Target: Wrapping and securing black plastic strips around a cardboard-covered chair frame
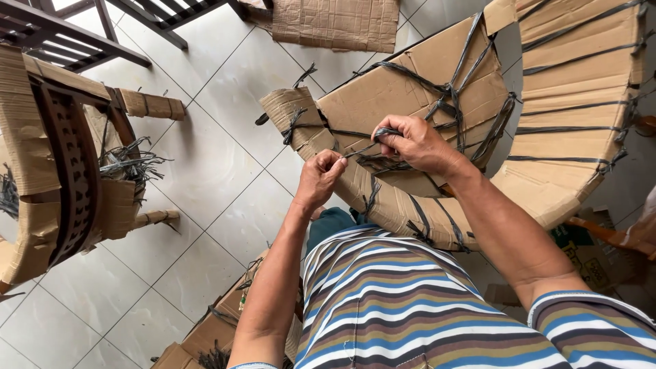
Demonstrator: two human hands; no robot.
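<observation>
A chair part wrapped in brown cardboard point(383, 96) stands in front of me, bound with black plastic strapping. My left hand point(320, 179) pinches one end of a black strap point(362, 149) against the wrapped curved rail. My right hand point(415, 142) grips the other end of that strap, just to the right, over a knot of straps. The strap runs taut between both hands. My striped shirt fills the bottom of the view.
A dark wooden chair point(65, 157) partly wrapped in cardboard stands at left with loose black straps point(130, 162) on its seat. Another strapped cardboard bundle point(581, 102) is at right. Flat cardboard point(335, 24) lies on the white tiled floor point(205, 171).
</observation>
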